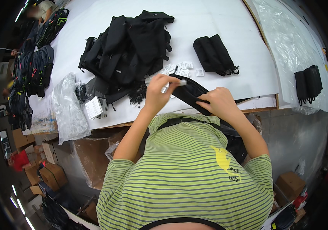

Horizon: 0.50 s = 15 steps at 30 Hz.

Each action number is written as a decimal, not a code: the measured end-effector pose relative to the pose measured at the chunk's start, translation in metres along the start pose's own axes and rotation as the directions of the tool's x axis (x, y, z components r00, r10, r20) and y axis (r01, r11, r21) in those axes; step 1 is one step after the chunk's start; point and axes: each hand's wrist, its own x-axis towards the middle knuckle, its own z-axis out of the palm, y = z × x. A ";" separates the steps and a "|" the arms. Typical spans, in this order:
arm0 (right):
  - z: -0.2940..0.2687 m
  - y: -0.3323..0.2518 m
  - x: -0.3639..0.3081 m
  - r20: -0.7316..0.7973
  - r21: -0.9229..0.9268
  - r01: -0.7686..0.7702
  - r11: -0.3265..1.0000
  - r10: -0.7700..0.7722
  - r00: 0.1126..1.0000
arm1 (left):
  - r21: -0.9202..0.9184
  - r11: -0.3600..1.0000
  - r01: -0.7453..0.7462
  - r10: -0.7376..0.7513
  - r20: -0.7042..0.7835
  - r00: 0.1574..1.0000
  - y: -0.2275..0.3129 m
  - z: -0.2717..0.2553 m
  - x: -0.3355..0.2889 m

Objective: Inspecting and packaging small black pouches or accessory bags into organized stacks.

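Note:
At the table's near edge I have a black zippered fabric pouch, its mouth partly spread. My right hand is closed on the pouch's right part, thumb along the opening. My left hand pinches a small white packet at the pouch's left end. Just beyond my left hand lie several loose white printed packets. A large heap of black fabric pouches covers the table's left middle. Beyond my right hand, two black pouches lie side by side.
Left of the heap are a clear plastic bag, a stack of white cards and a tangle of black cords. More black pouches rest on plastic sheeting at far right. Backpacks pile along the left edge. Cardboard boxes stand below.

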 end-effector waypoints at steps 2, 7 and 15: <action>-0.004 -0.007 0.008 0.001 -0.016 0.054 0.998 -0.054 0.999 | 0.078 0.994 -0.071 0.059 0.139 0.988 0.015 -0.008 0.006; -0.010 -0.017 0.020 -0.201 0.027 0.091 0.995 -0.084 0.976 | 0.057 0.992 0.116 -0.101 -0.215 0.971 0.004 -0.013 -0.003; -0.001 -0.044 0.030 -0.544 0.244 0.189 0.951 -0.027 0.839 | -0.960 -0.131 0.246 -0.715 0.264 0.647 0.012 0.001 -0.020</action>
